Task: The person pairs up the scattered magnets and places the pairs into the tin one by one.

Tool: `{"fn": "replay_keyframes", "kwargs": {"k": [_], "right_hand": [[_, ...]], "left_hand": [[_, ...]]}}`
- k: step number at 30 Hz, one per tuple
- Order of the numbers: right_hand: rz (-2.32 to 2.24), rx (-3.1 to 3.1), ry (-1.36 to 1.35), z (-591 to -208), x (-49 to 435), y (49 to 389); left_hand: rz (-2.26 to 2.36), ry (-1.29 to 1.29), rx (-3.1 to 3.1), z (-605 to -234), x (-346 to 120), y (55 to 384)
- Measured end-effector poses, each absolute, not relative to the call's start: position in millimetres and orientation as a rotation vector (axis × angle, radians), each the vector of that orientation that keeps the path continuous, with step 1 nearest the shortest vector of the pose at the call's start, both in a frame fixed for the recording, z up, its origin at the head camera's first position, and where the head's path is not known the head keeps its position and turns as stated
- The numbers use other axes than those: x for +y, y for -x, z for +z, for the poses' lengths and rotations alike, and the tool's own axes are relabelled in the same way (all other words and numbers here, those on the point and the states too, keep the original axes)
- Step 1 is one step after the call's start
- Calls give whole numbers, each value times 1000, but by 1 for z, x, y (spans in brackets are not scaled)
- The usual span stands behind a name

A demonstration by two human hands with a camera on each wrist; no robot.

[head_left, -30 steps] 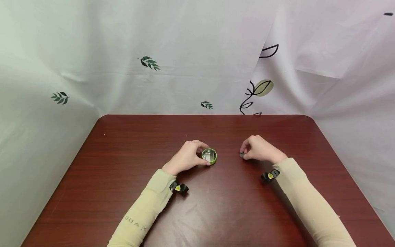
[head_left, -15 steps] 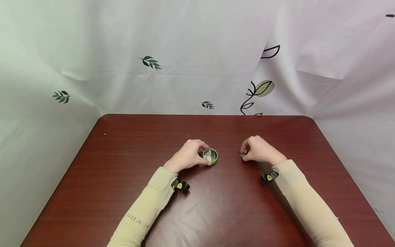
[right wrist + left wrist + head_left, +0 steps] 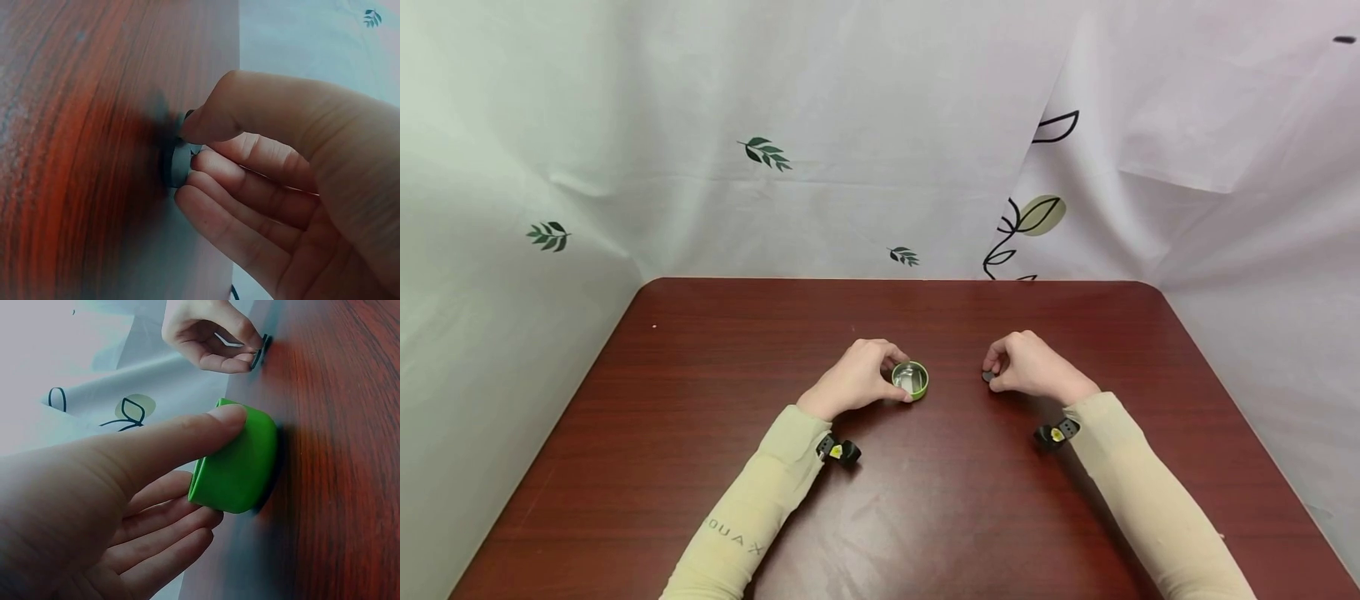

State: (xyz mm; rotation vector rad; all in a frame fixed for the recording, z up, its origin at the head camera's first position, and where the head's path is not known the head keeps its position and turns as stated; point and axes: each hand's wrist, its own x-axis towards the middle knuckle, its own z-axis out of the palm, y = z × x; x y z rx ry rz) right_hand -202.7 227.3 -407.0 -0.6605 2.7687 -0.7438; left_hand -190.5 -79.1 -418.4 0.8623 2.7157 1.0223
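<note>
On the table my left hand (image 3: pixel 856 379) holds a small round tin (image 3: pixel 912 380), green outside and shiny silver inside, its top uncovered. The thumb lies on the near side of the green wall (image 3: pixel 242 465) and the fingers are round the far side, as the left wrist view shows. To the right, apart from the tin, my right hand (image 3: pixel 1036 367) pinches a small dark grey disc (image 3: pixel 988 377) between thumb and fingers. In the right wrist view the disc (image 3: pixel 180 164) is at the tabletop, partly hidden behind the thumb; its exact kind cannot be told.
Both hands work over a dark red wood-grain table (image 3: pixel 880 500). A white curtain (image 3: pixel 850 83) with leaf prints hangs behind it and along both sides. A black wrist camera (image 3: pixel 841 451) sits at the left cuff, another camera (image 3: pixel 1056 433) at the right cuff.
</note>
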Motion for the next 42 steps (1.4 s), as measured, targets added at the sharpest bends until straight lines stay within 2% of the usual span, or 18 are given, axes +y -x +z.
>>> {"fn": "replay_keyframes", "kwargs": {"k": [42], "right_hand": [[-997, 2766, 726, -398, 215, 199]], "left_hand": [[1046, -816, 2680, -417, -80, 191]]}}
